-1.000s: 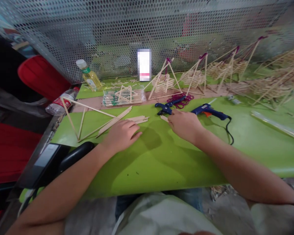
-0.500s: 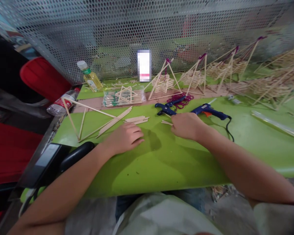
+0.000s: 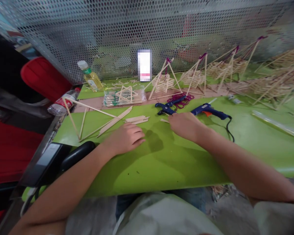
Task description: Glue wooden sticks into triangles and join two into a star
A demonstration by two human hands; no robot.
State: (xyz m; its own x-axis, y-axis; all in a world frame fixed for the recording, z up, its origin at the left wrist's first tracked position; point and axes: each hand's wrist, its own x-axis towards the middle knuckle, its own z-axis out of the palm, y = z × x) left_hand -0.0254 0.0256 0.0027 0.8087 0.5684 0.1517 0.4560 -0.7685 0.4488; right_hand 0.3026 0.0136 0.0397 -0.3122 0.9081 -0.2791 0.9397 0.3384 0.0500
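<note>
My left hand [image 3: 126,138] rests palm down on the green table, fingers loosely extended and nothing visible in them. Just beyond its fingertips lies a small bundle of short wooden sticks [image 3: 137,119], with longer flat sticks [image 3: 115,121] to its left. My right hand [image 3: 185,125] is closed, fingers down at the tabletop. Ends of short wooden sticks [image 3: 164,120] poke out from under its fingers; the grip itself is hidden. Directly beyond sits a dark blue hand cutter [image 3: 167,108]. A blue glue gun [image 3: 205,109] with an orange trigger lies to the right of that hand.
A stick frame [image 3: 79,125] stands left. Behind are a packet of sticks [image 3: 123,98], a tea bottle [image 3: 91,76], a lit phone [image 3: 144,65], purple cord [image 3: 183,101] and several stick pyramids [image 3: 164,81]. Clear glue sticks [image 3: 279,125] lie right. A perforated metal panel [image 3: 112,36] closes the back.
My right hand has shifted slightly left over the short sticks, so less of them shows. My left hand has stayed almost still.
</note>
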